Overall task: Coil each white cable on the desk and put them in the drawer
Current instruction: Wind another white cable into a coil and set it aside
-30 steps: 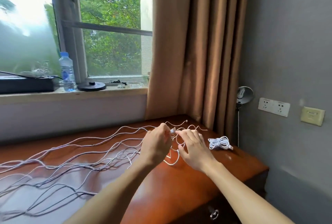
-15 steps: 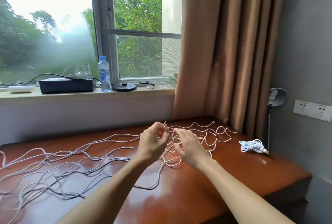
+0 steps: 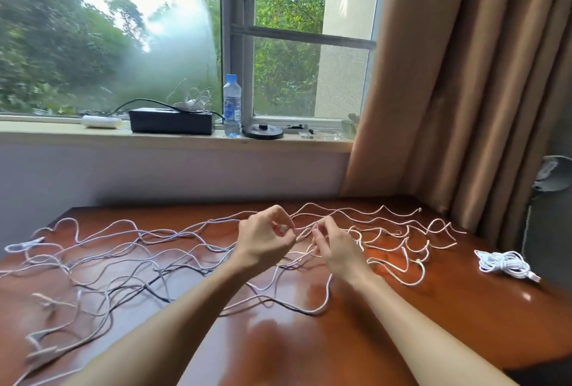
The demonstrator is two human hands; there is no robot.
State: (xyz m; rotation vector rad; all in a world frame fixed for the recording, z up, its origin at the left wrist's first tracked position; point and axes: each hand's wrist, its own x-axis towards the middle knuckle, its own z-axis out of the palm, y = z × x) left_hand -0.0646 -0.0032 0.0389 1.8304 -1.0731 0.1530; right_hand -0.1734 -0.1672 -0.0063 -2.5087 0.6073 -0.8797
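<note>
Several loose white cables (image 3: pixel 130 249) sprawl in wavy lines across the red-brown desk (image 3: pixel 309 348), from its left edge to the far right. Above the tangle's middle, my left hand (image 3: pixel 264 238) pinches a white cable between thumb and curled fingers. My right hand (image 3: pixel 335 246), close beside it, pinches the same strand with its fingertips. One coiled white cable (image 3: pixel 503 263) lies apart on the desk's right end. No drawer shows in this view.
A windowsill behind the desk carries a black box (image 3: pixel 171 121), a water bottle (image 3: pixel 232 105), a black round base (image 3: pixel 262 131) and a white tube (image 3: pixel 100 121). Brown curtains (image 3: pixel 464 76) hang at the right, with a grey lamp head (image 3: pixel 554 173) beside them.
The view has swung left and up, so the drawer and wall sockets left the frame. Both hands stay together over the tangle, still working a strand between the fingertips.
</note>
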